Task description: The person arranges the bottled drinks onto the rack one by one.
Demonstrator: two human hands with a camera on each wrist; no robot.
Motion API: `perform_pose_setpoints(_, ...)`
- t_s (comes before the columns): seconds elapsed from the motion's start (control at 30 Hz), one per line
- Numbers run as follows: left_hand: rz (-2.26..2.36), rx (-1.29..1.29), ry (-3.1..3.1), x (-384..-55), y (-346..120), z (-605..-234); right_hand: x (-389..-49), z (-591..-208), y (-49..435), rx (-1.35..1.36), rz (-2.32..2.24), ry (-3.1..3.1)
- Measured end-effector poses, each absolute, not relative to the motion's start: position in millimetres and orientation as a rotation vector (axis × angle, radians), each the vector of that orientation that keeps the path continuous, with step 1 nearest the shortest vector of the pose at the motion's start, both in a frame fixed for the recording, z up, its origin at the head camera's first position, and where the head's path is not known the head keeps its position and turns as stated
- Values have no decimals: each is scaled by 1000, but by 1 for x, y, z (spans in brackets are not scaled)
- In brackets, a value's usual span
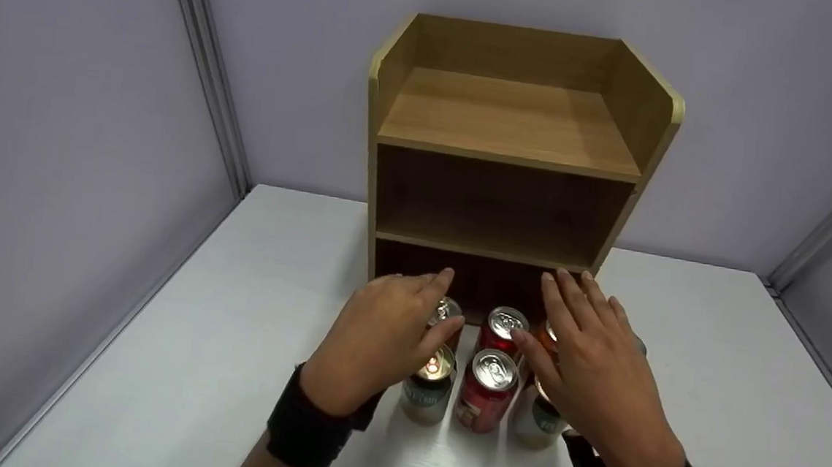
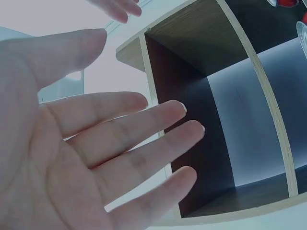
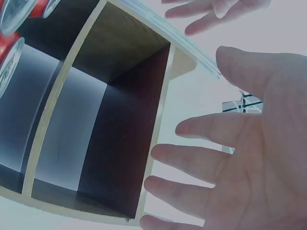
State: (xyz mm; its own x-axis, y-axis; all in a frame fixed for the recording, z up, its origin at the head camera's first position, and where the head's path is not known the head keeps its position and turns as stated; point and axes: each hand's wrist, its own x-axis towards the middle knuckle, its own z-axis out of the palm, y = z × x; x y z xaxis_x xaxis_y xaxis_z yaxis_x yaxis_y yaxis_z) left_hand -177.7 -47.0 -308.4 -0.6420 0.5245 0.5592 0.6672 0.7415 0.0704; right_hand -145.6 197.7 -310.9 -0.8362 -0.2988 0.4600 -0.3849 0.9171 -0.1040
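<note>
My left hand [image 1: 380,326] is held out flat over the left side of a group of drink cans, its fingers straight with nothing in them. Over the right side, my right hand [image 1: 590,359] is spread the same way and covers part of the cans there. Between the hands stand a red can [image 1: 485,399] in front and another red can [image 1: 506,324] behind it. A can with a pale lower part [image 1: 425,399] is at the front left, and a similar can [image 1: 540,422] at the front right. In both wrist views the palms and fingers show bare.
A wooden shelf unit [image 1: 509,156] with a raised-sided top and two compartments stands directly behind the cans. The white table [image 1: 181,349] extends to both sides. Pale partition walls [image 1: 86,130] with metal posts enclose it.
</note>
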Motion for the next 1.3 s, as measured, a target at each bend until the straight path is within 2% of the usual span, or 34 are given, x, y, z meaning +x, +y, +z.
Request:
perform_pose_setpoints(0.13, -413, -877, -2378, -178, -55, -310, -142, -304, 216, 465, 352, -2555)
perform_pose_setpoints(0.33, -464, -730, -2320, -182, -83, -313, -140, -305, 267, 324, 463, -2336)
perform_pose_setpoints(0.6, -657, -386, -2312, -224, -119, -322, -177, -358, 326, 329, 397, -2693)
perform_pose_setpoints(0.8, -846, -265, -2488, -271, -115, -347, -189, -410, 337, 271, 594, -2957)
perform_pose_setpoints(0.93, -920, -273, -2581, -293, -106, -364, -197, -429, 334, 241, 651, -2987)
perform_pose_setpoints(1.3, -943, -260, -2467, -344, -100, -379, -238, -415, 340, 244, 698, -2985)
